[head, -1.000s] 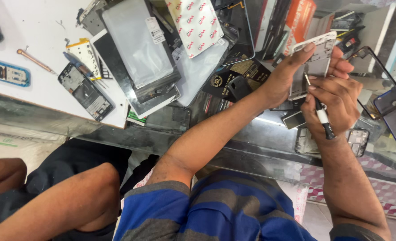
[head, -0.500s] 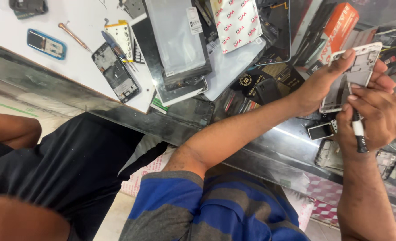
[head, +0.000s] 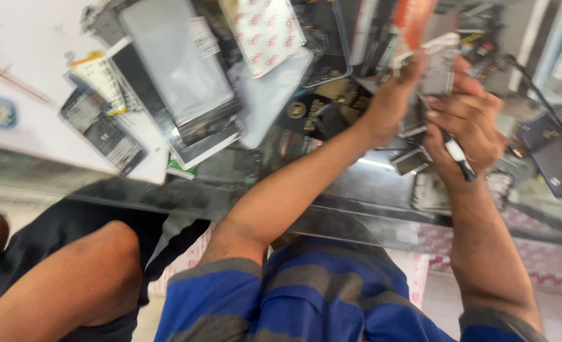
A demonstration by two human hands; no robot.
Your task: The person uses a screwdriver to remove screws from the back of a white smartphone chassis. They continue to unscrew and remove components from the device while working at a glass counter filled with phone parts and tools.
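**Two hands, one opened phone, a crowded worktop**

A person's left hand [head: 391,101] grips a white phone body [head: 438,69], fingers closed round its edge and holding it tilted above a glass worktop [head: 357,183]. The right hand [head: 467,123] steadies the phone's other side, fingers curled shut on a black-and-white screwdriver [head: 459,155] whose tip points down, away from the phone. The picture is blurred, so the tool's tip is hard to make out. Judged from the grip, the work would go best with the phone braced still by the left hand before the tool is turned toward it. Clutter crowds in: a small dark component [head: 410,161] lies just under the hands, grey phone screens [head: 176,69] and a red-printed white pouch [head: 262,28] are stacked to the left, with an opened phone [head: 100,130] on a white mat [head: 21,50]. A dark phone [head: 553,152] lies right. Another person's bare knee [head: 97,266] shows lower left.
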